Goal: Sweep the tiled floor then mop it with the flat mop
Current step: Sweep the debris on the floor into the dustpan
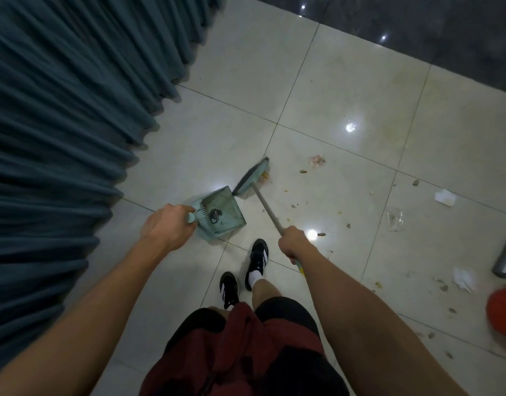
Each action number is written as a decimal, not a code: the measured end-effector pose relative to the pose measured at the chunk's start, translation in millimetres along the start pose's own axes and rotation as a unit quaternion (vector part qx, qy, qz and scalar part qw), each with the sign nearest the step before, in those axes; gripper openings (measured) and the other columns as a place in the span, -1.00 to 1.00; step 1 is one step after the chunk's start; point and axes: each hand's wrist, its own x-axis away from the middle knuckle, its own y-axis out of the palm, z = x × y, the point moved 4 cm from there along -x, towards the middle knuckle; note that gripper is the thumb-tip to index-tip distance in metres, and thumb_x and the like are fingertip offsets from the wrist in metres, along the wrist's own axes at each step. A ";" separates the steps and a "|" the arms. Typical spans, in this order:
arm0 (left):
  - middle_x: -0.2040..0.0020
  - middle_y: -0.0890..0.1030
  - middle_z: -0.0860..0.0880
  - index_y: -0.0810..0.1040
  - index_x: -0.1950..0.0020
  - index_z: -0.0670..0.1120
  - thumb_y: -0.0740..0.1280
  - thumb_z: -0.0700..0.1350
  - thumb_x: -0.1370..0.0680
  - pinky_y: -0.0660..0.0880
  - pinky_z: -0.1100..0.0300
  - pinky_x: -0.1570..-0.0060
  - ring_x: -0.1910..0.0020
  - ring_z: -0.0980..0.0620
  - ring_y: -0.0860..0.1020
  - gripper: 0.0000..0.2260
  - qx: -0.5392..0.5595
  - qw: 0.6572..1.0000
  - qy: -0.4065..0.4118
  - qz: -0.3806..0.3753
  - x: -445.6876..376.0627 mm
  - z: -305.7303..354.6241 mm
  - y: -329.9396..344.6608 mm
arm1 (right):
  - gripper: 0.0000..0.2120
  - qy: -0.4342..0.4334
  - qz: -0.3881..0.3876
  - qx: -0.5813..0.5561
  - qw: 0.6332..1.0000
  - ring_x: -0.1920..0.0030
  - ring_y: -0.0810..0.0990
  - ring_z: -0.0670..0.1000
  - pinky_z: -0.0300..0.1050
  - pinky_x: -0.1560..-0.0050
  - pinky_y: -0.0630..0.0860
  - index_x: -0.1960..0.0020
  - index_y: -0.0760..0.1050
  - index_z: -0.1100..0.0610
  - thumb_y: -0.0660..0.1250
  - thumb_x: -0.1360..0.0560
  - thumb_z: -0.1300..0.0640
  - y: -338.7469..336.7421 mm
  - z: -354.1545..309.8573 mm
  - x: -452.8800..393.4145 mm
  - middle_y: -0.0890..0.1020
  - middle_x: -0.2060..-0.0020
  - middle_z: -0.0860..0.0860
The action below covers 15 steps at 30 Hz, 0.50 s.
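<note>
Meanwhile, a person is standing on the tiled floor [346, 90] holding a dustpan and a broom.

Their left hand [167, 225] is gripping the handle of the pale green dustpan [220, 214], its fingers curled round it, and the pan is sitting on the tiles just beside the broom head [250, 177]. Their right hand [296, 244] is clenching the broom [267, 208] shaft, with the bristles touching the floor beside orange scraps. Crumbs, paper bits [445, 197] and a clear wrapper [395, 220] are lying scattered to the right; a teal curtain [63, 124] is hanging at the left.
</note>
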 end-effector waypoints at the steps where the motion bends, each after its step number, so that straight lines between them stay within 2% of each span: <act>1: 0.14 0.64 -0.04 0.61 -0.03 0.07 0.31 0.06 -0.57 0.59 0.06 0.14 0.19 -0.10 0.60 -0.86 -0.003 1.000 0.005 0.003 3.2 -0.6 3.2 | -0.69 0.003 0.004 0.002 1.000 0.24 0.57 0.20 0.03 0.24 0.61 -0.28 0.42 0.31 0.13 -0.57 0.26 8.3 8.4 8.1 0.55 0.06 0.20; 6: 0.08 0.67 -0.04 0.62 -0.08 0.14 0.33 0.11 -0.54 0.44 0.15 0.24 0.17 -0.12 0.61 -0.83 -0.029 0.998 0.051 0.018 21.2 -4.6 26.2 | -0.68 0.031 0.022 0.011 0.999 0.13 0.56 0.17 -0.01 0.15 0.58 -0.32 0.42 0.26 0.11 -0.60 0.23 54.6 51.9 46.1 0.57 -0.10 0.20; 9: 0.19 0.61 0.01 0.61 0.00 0.12 0.34 0.10 -0.53 0.38 0.17 0.28 0.27 -0.07 0.53 -0.87 -0.029 0.998 0.058 0.023 32.0 -9.0 39.0 | -0.67 0.054 0.031 0.020 0.998 0.15 0.56 0.16 -0.05 0.22 0.52 -0.33 0.41 0.23 0.10 -0.60 0.23 77.7 81.2 62.7 0.57 -0.09 0.19; 12: 0.22 0.58 0.01 0.61 -0.01 0.11 0.32 0.10 -0.56 0.41 0.16 0.30 0.28 -0.07 0.55 -0.87 -0.036 0.996 0.074 0.024 46.5 -8.3 50.3 | -0.68 0.074 0.036 0.024 0.996 0.10 0.60 0.18 -0.03 0.18 0.55 -0.32 0.42 0.24 0.14 -0.59 0.23 92.6 109.9 78.6 0.58 -0.09 0.19; 15: 0.15 0.65 -0.05 0.62 -0.05 0.10 0.31 0.08 -0.56 0.46 0.14 0.26 0.23 -0.13 0.60 -0.85 -0.045 0.994 0.093 0.021 58.0 -1.4 57.0 | -0.64 0.077 0.032 0.042 0.996 -0.07 0.62 0.18 -0.06 0.13 0.53 -0.37 0.40 0.24 0.16 -0.58 0.26 102.9 135.5 88.5 0.57 -0.17 0.18</act>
